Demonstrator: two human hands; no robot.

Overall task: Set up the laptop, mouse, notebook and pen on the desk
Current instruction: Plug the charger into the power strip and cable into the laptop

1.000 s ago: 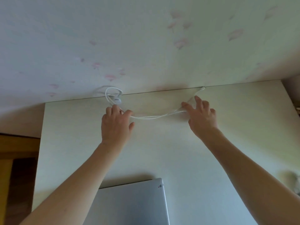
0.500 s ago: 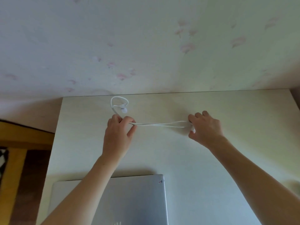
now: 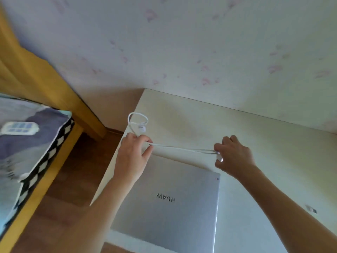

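Observation:
A closed silver laptop (image 3: pixel 171 199) lies on the pale desk (image 3: pixel 264 143), near its front left. A thin white cable (image 3: pixel 182 148) is stretched above the desk just behind the laptop. My left hand (image 3: pixel 132 157) pinches the cable's left part, where a loop with a small white plug (image 3: pixel 141 127) sticks up. My right hand (image 3: pixel 234 156) is closed on the cable's right end. Mouse, notebook and pen are not in view.
The desk's back edge meets a wall with faint pink flower wallpaper (image 3: pixel 200 42). Left of the desk are wood floor (image 3: pixel 73 172), a yellow wooden bed frame (image 3: pixel 32 75) and a patterned pillow (image 3: pixel 27 136). A small dark mark (image 3: pixel 311 208) lies on the desk at right.
Both hands have closed on the cable and drawn it back from the wall toward the laptop, pulling it taut. My view has swung left, bringing the bed into sight.

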